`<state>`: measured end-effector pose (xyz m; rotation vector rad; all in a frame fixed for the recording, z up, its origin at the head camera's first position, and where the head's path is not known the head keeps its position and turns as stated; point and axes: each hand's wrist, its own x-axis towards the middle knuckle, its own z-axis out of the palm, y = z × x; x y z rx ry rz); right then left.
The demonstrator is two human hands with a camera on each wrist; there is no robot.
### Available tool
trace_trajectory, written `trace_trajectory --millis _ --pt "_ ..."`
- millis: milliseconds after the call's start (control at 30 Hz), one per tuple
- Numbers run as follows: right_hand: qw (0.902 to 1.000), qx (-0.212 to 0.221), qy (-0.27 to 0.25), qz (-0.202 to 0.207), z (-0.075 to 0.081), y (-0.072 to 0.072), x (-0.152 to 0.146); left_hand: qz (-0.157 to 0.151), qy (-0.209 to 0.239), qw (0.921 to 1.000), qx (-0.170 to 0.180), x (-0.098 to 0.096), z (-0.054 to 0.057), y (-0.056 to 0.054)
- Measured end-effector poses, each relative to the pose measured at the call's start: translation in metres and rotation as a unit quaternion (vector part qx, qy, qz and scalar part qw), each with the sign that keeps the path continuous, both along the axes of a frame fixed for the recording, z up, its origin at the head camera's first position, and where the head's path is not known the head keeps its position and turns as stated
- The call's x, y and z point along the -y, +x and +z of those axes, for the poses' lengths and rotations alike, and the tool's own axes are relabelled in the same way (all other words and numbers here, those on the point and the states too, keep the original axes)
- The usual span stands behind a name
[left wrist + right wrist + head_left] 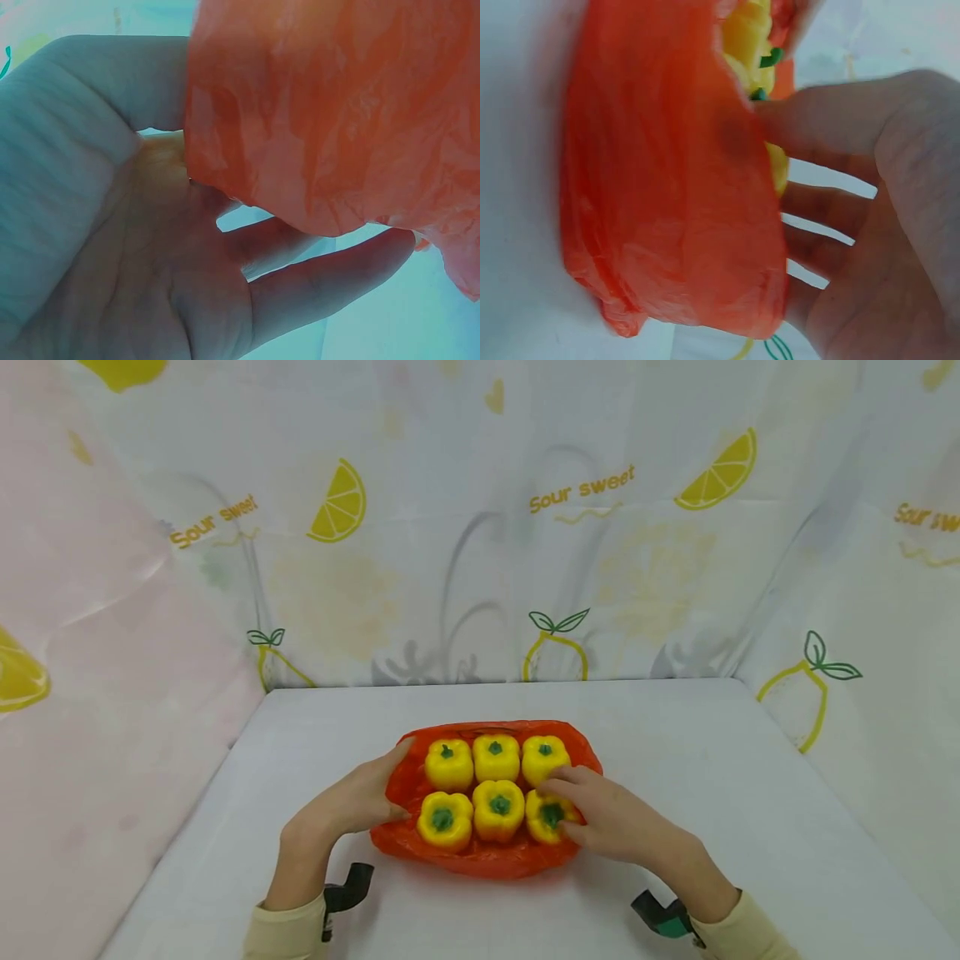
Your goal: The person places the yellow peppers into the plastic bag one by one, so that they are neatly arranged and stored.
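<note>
Several yellow bell peppers [498,810] with green stems sit in two rows inside a red plastic bag [480,865], its mouth spread wide. My left hand [360,797] is at the bag's left rim, thumb and fingers spread. In the left wrist view the bag's side [322,112] hides the thumb tip and some fingertips. Over the front right pepper [542,817] reaches my right hand [611,814], thumb on its near side and fingers across its far side. The right wrist view shows the thumb passing over the bag's rim [776,247]; the bag covers the fingertips.
Bag and peppers rest on a white table [675,735]. A white cloth wall [465,468] printed with lemons rises behind it, with more cloth on both sides. Black camera mounts [348,887] show under both wrists.
</note>
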<state>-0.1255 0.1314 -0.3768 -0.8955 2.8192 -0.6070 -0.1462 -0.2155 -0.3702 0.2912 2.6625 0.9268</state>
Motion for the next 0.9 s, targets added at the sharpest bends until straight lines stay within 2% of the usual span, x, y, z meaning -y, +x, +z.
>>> trace_trajectory --millis 267,500,900 --pt "0.9996 -0.007 0.027 -0.007 -0.01 0.001 0.006 0.003 -0.001 1.0 0.002 -0.001 0.001 0.002" --pt "0.9997 -0.005 0.016 -0.018 -0.005 -0.004 0.008 0.003 -0.005 1.0 0.002 0.0 0.002 0.001" --pt "0.9978 -0.059 -0.007 -0.031 -0.016 -0.006 0.007 0.013 -0.009 0.9998 0.008 0.0 0.003 0.003"
